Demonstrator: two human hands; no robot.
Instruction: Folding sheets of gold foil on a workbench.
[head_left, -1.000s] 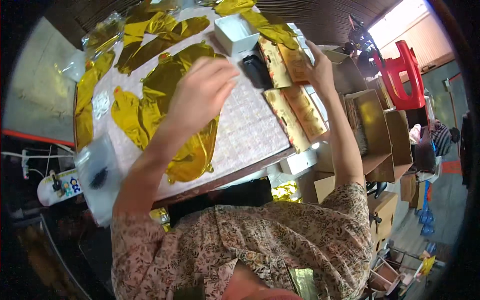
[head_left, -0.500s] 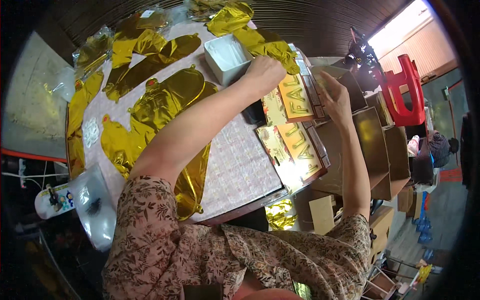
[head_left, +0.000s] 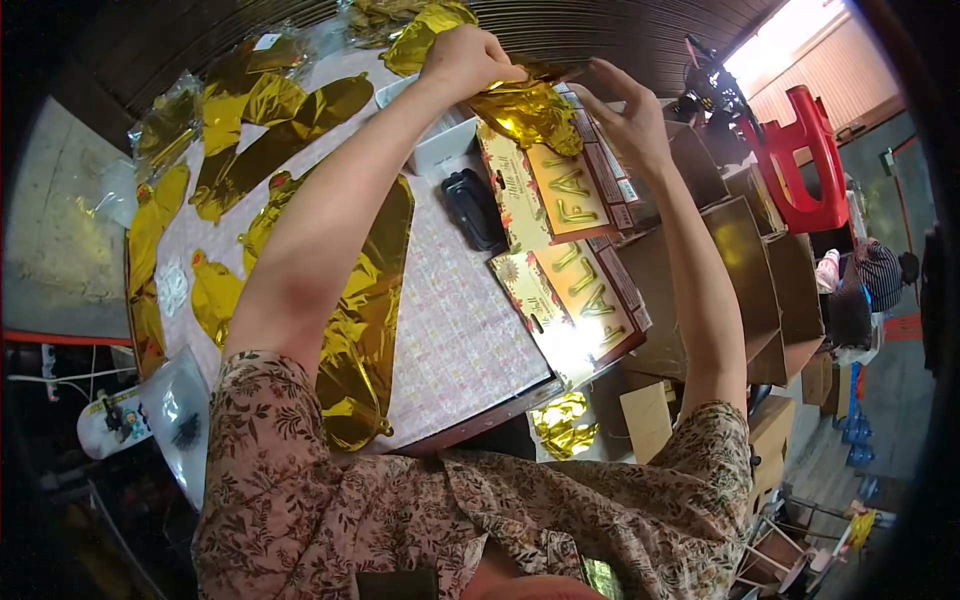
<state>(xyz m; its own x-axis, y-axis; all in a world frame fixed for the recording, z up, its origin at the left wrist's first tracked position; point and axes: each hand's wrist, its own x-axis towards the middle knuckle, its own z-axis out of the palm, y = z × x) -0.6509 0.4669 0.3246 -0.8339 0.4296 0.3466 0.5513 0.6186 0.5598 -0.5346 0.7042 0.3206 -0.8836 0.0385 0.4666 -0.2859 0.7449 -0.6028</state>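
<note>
A gold foil balloon (head_left: 530, 112), crumpled and flat, hangs from my left hand (head_left: 465, 65), whose thumb and fingers are pinched on it. My right hand (head_left: 632, 118) is raised just right of the foil, thumb and fingers apart, with nothing visibly held. Beneath the foil lie two printed card packages, a far one (head_left: 545, 205) and a near one (head_left: 580, 305), with gold lettering on orange. The foil covers part of the far package. Behind my left wrist stands a white box (head_left: 445, 148), partly hidden by the arm.
More flat gold balloons (head_left: 365, 330) cover the left side of the checked tablecloth (head_left: 450, 340). A black tray (head_left: 473, 208) lies beside the packages. Cardboard boxes (head_left: 735, 280) and a red plastic stool (head_left: 795, 170) stand at the right. A clear plastic bag (head_left: 180, 420) hangs at the left edge.
My left hand has moved up and left, lifting the gold balloon off the packages and past the white box. My right hand has also moved up and left. The black tray shows more fully.
</note>
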